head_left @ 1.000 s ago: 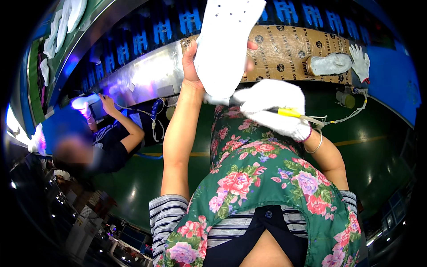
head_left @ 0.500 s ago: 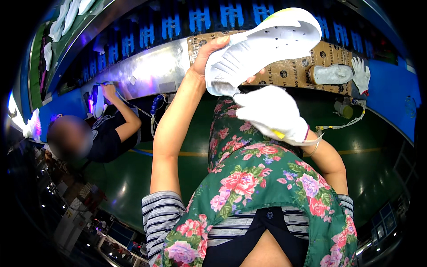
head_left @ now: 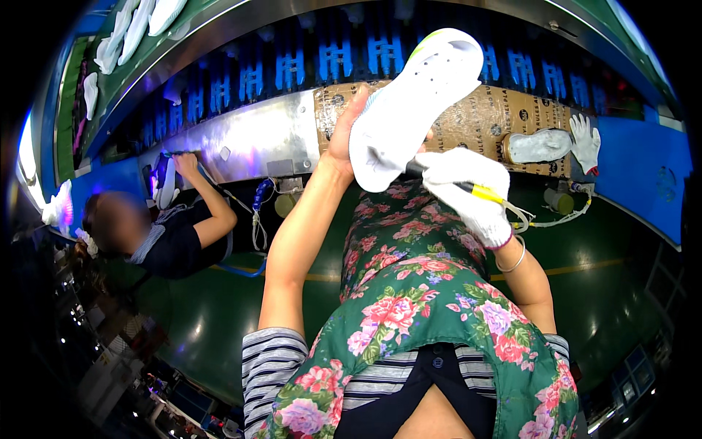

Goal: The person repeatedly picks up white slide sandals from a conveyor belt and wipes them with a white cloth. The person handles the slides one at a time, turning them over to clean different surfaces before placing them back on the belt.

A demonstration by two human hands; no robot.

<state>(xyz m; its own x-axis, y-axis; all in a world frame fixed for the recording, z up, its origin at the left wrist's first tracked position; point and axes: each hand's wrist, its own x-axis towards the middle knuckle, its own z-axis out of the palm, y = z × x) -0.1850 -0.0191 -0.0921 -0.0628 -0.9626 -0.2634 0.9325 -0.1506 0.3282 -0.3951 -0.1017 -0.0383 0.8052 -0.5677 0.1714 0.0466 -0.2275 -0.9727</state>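
Observation:
My bare left hand (head_left: 344,139) grips a white shoe sole (head_left: 417,102) along its left side, with fingertips showing at the far edge. The sole is raised over the bench, tilted, with small dark holes in its wide end and a yellow-green patch on the rim. My right hand (head_left: 468,183), in a white knit glove, closes round a pen-like tool (head_left: 486,193) with a dark front part and a yellow section; a thin pale cord trails from it. The tool's dark end is at the sole's narrow, near end; whether it touches cannot be made out.
Brown printed cardboard (head_left: 468,128) covers part of the metal bench (head_left: 256,139). On its right lie a grey-white shoe form (head_left: 540,145) and a white glove (head_left: 585,143). Blue clamps (head_left: 335,62) line the back. At left, a co-worker's hand (head_left: 187,164) works on another shoe.
The sole has moved left and nearer, turning more upright. My gloved hand has shifted slightly right, and more of the tool shows. The view has shifted a little.

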